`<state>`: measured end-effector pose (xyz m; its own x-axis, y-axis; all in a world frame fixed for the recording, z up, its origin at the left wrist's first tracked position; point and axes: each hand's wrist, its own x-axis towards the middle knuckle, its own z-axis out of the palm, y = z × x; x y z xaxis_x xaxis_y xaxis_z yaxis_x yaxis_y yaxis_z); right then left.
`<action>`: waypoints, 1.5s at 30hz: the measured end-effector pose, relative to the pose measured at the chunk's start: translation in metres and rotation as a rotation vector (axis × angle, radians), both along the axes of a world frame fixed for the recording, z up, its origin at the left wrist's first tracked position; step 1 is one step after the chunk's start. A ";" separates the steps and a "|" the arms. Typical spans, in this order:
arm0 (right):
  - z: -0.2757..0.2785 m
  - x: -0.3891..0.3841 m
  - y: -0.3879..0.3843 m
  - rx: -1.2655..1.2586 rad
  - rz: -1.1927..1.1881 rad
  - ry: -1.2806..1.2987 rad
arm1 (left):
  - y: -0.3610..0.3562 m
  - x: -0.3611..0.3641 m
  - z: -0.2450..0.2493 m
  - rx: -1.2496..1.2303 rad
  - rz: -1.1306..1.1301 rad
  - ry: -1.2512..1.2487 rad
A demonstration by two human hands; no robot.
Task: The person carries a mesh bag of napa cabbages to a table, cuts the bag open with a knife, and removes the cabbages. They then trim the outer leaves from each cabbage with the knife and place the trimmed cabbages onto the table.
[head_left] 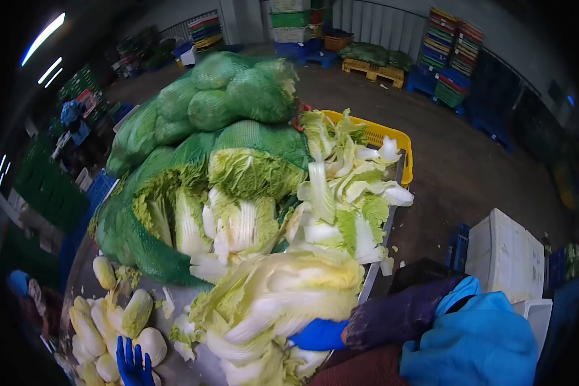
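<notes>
My left hand point(133, 365), in a blue glove, is at the bottom left with its fingers spread and nothing in them. It is right beside a pile of trimmed pale napa cabbages point(90, 328). My right hand point(320, 334), also in a blue glove, grips a big heap of loose napa cabbage leaves point(276, 289) at the near edge of the metal table; the leaves partly cover its fingertips. Behind the heap, an opened green mesh sack point(161, 257) shows whole napa cabbages point(238, 222) with leafy tops.
More full green mesh sacks point(206, 100) lie stacked at the back of the table. Torn outer leaves point(360, 199) spill over a yellow crate point(402, 138) at the right. A white foam box point(503, 254) stands on the right. At far left, a person in blue point(74, 119) works.
</notes>
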<state>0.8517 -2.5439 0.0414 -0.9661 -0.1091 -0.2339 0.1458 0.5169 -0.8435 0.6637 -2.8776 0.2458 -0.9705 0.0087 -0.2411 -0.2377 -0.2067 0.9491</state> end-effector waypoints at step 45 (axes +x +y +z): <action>0.230 -0.057 0.308 0.093 -0.071 -0.628 | 0.036 0.033 -0.050 0.102 -0.099 -0.266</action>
<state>0.7948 -2.2361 0.2712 -0.6461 -0.0014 -0.7633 0.6346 0.5547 -0.5382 0.6965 -2.8418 0.1961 -0.8665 0.1374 -0.4799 -0.4990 -0.2611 0.8263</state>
